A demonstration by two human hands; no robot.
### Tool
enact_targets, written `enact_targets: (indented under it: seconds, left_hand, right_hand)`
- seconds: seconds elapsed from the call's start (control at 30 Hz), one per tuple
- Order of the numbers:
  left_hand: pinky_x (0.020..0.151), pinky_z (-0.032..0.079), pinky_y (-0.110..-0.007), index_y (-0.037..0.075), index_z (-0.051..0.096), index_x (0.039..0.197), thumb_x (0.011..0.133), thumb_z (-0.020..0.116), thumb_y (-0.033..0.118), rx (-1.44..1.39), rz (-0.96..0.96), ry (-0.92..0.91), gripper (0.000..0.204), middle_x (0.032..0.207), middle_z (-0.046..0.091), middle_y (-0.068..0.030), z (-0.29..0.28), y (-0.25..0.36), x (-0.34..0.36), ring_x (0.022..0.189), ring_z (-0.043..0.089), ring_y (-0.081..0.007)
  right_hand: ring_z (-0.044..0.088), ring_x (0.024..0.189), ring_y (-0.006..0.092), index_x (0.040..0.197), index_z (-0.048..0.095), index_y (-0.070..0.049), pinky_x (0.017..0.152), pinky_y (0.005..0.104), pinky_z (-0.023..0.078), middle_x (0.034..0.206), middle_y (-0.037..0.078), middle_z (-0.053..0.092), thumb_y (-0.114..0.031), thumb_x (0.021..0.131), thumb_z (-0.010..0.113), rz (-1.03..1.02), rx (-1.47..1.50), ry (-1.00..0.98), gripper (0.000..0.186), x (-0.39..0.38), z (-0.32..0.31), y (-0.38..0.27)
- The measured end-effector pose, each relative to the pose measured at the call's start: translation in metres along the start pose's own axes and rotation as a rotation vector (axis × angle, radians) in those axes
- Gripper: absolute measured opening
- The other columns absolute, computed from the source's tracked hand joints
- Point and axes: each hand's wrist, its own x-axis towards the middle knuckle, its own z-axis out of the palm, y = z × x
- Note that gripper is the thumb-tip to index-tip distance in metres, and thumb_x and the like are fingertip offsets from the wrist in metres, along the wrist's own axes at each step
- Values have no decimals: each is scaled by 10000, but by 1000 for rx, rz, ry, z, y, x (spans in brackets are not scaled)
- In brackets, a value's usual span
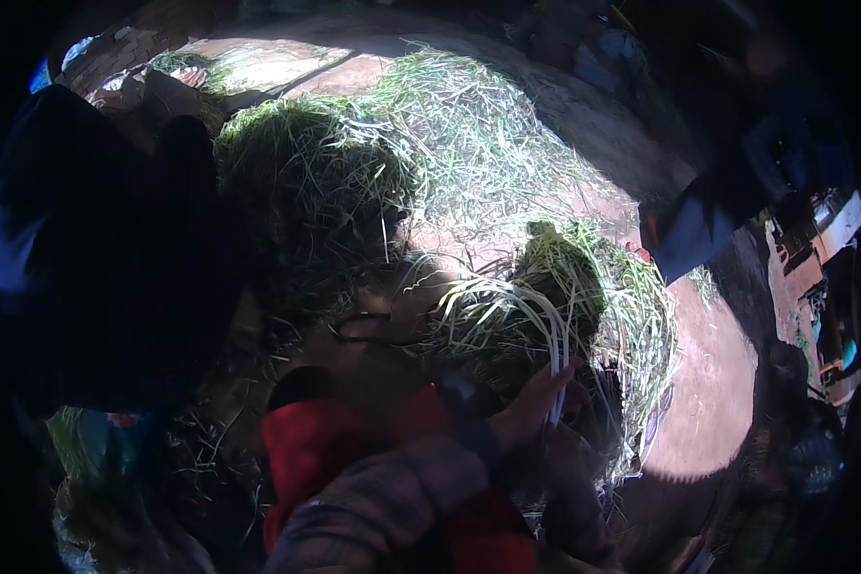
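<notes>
My left hand, in a plaid sleeve with a dark cuff, is closed around a few long pale grass blades. The blades rise from the fist and arch over to the left, their tips splayed. Just below, in deep shade, my right hand is close to the lower ends of the blades. Its fingers are too dark to make out. A loose heap of cut grass lies right beside and beyond my hands, partly sunlit. Red cloth covers my lap.
A bigger grass pile spreads over the brown ground farther off. A dark, curved, thin object lies left of the near heap. A person in dark clothes is close on the left; another person's blue sleeve reaches in from the right.
</notes>
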Motion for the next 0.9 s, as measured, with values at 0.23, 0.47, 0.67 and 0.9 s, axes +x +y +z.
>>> enact_targets:
  seconds: [0.23, 0.47, 0.67, 0.9]
  left_hand:
    - [466, 349, -226, 61, 484, 1023, 886, 474, 247, -89, -16, 32, 231, 590, 347, 36, 0, 7, 3, 484, 346, -74]
    - [434, 298, -176, 101, 480, 985, 877, 496, 240, -127, 82, 194, 177, 630, 399, 38, -8, 13, 6, 505, 363, -50]
    - [400, 312, -129, 84, 471, 980, 882, 489, 246, -194, 1, 239, 190, 648, 415, 31, -9, 7, 15, 506, 372, -18]
    - [393, 298, -137, 85, 449, 999, 898, 458, 227, -96, -127, 144, 175, 652, 393, 35, 6, -11, 12, 491, 337, -15]
  right_hand:
    - [424, 591, 52, 889, 496, -53, 521, 204, 355, 707, -33, 461, -220, 866, 434, 542, 1096, 19, 179, -2, 3, -18]
    - [452, 600, 81, 857, 526, -26, 550, 231, 388, 666, 21, 490, -224, 852, 466, 649, 766, -32, 207, -25, -12, -9]
    - [554, 835, 268, 972, 526, -44, 717, 342, 443, 906, 136, 559, -213, 809, 539, 437, 272, 442, 235, -38, -22, -12]
    - [488, 975, 233, 929, 548, -84, 816, 350, 400, 1048, 75, 512, -148, 675, 604, -149, -191, 639, 268, -14, -20, -25]
